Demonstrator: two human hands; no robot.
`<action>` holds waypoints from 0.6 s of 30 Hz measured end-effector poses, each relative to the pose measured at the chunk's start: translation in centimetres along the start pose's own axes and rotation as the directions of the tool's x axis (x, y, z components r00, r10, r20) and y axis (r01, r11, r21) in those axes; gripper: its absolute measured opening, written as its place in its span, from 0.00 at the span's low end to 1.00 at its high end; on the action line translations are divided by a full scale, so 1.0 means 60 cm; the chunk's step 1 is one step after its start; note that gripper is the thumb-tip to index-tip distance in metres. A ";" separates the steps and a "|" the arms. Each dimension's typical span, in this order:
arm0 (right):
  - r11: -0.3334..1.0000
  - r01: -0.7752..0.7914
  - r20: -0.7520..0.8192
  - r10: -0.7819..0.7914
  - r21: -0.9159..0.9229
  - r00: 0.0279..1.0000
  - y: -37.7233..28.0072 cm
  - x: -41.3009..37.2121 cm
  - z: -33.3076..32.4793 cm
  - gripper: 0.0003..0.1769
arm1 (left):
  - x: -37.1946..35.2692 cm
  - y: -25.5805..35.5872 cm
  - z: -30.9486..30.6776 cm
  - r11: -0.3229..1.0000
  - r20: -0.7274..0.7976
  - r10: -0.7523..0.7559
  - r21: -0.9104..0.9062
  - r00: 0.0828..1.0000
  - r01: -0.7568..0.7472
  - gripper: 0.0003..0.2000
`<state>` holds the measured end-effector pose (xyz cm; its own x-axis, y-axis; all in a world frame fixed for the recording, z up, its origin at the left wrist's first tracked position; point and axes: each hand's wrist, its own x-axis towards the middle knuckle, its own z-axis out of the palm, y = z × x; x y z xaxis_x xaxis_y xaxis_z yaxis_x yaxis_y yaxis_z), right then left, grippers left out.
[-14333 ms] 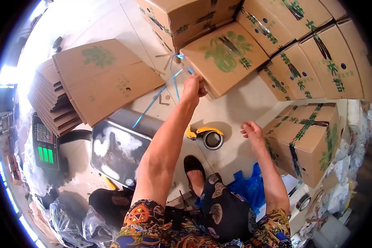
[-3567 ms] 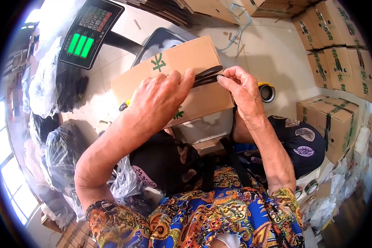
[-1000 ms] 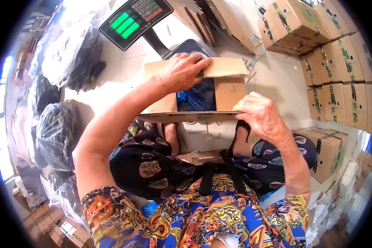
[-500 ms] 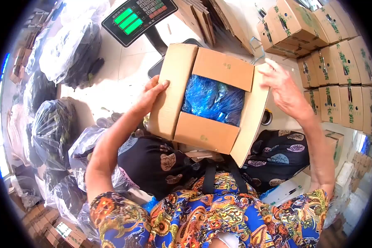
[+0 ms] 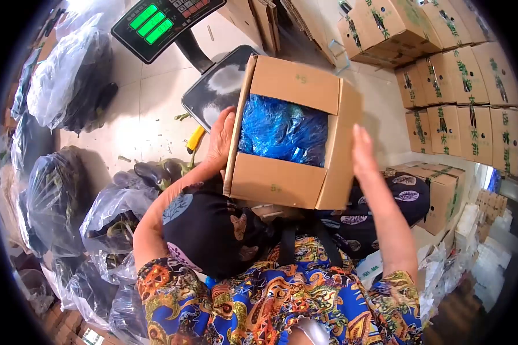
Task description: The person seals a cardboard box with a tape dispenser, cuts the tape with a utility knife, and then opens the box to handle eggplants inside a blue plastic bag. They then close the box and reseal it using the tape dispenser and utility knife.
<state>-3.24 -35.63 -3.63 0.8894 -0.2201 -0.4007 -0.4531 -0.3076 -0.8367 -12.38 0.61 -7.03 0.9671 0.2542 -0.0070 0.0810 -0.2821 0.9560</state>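
Note:
Between my hands is an open cardboard box (image 5: 279,187), its top and bottom flaps folded partly inward. Crumpled blue plastic (image 5: 285,131) fills the gap between the flaps. My left hand (image 5: 221,141) grips the left side of the box, its fingers partly hidden behind the raised flap. My right hand (image 5: 364,152) lies against the box's right side with its fingers stretched out. The black platform of a scale (image 5: 218,89) shows just behind the box on the left, and its display (image 5: 155,26) glows green.
Plastic bags of eggplants (image 5: 60,201) line the left. Loose eggplants (image 5: 155,171) and a yellow-handled tool (image 5: 195,140) lie on the floor near my left arm. Closed cartons (image 5: 463,75) are stacked at the right. Flat cardboard (image 5: 247,23) stands behind the scale.
My right hand has come down and in against the box's side. The left and right flaps have been raised from their outspread position. More of the scale platform shows as the view has shifted.

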 end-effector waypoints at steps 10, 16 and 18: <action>0.469 0.683 0.017 -0.817 -0.560 0.576 -0.111 -0.063 0.064 0.18 | 0.012 0.201 -0.098 0.792 0.198 0.459 0.351 0.866 -0.500 0.16; -0.093 0.842 0.549 -0.795 -0.531 0.258 -0.234 -0.113 0.083 0.28 | 0.035 0.283 -0.095 0.826 0.866 -0.031 0.303 0.499 -0.474 0.10; -0.247 0.766 0.617 -0.752 -0.593 0.235 -0.213 -0.046 0.097 0.28 | 0.034 0.344 -0.088 0.849 0.940 -0.095 0.249 0.329 -0.466 0.12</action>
<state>0.46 -25.70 6.02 0.5868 0.7502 0.3047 0.7573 -0.6417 0.1214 -10.01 0.21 14.22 0.5368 -0.7587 -0.3689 -0.3222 -0.5885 0.7415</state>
